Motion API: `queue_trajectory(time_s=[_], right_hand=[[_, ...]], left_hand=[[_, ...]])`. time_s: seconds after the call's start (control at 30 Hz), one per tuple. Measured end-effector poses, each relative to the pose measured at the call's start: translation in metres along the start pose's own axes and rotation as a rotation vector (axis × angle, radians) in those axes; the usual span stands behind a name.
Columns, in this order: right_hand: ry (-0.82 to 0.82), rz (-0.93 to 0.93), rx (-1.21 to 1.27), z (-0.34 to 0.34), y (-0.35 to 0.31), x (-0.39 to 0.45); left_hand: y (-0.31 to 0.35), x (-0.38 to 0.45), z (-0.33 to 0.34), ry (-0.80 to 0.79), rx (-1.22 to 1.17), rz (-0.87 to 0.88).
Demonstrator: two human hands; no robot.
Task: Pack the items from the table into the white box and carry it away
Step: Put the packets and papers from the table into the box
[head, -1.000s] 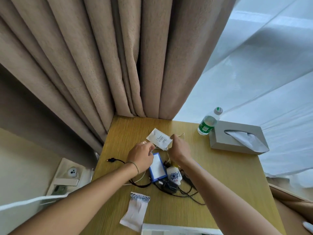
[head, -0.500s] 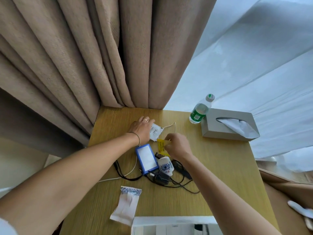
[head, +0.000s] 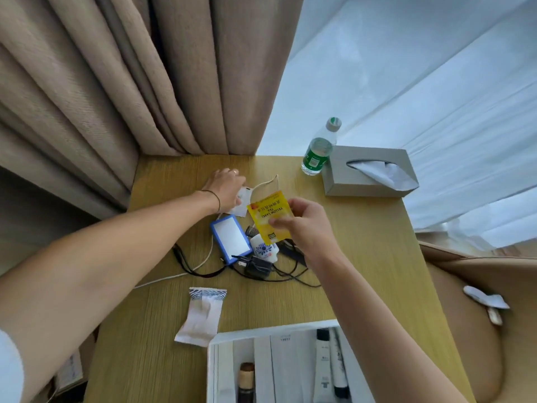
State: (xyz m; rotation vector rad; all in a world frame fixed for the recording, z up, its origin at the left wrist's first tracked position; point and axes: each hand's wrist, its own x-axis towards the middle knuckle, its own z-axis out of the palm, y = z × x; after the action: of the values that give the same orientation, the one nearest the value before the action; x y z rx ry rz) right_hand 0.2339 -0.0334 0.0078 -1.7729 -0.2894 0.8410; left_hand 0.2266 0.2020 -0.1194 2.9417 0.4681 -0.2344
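1. The yellow tea sachet (head: 268,215) is lifted off the counter (head: 363,257), its long axis running away from the person, pinched at its near right edge by the right hand (head: 308,228).
2. The white box (head: 279,370) lies nearer the person, below that hand, so I judge the coming move is a pull back and down.
3. The left hand (head: 225,189) lies farther off, its fingers (head: 238,200) resting on a white packet (head: 241,203); whether they grip it I cannot tell.

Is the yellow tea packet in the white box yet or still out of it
Out. The right hand pinches the yellow tea packet above the cables, well short of the white box at the table's near edge.
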Motion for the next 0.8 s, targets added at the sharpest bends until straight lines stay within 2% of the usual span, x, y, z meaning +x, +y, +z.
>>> queue_trajectory(time_s=[0.2, 0.4, 0.6, 0.73, 0.8], right_hand=[[-0.038, 0.008, 0.057, -0.015, 0.001, -0.039], [-0.142, -0.017, 0.121, -0.027, 0.007, -0.087], [-0.246, 0.037, 0.137, -0.037, 0.033, -0.128], [-0.346, 0.107, 0.001, -0.049, 0.067, -0.156], [-0.380, 0.144, -0.092, -0.053, 0.086, -0.169]], left_hand=[[0.008, -0.028, -0.013, 0.112, -0.261, -0.094], [0.023, -0.089, -0.048, 0.336, -0.501, -0.161], [0.052, -0.165, -0.083, 0.619, -0.850, -0.358], [0.089, -0.217, -0.089, 0.667, -1.161, -0.559], [0.110, -0.241, -0.087, 0.685, -1.236, -0.654]])
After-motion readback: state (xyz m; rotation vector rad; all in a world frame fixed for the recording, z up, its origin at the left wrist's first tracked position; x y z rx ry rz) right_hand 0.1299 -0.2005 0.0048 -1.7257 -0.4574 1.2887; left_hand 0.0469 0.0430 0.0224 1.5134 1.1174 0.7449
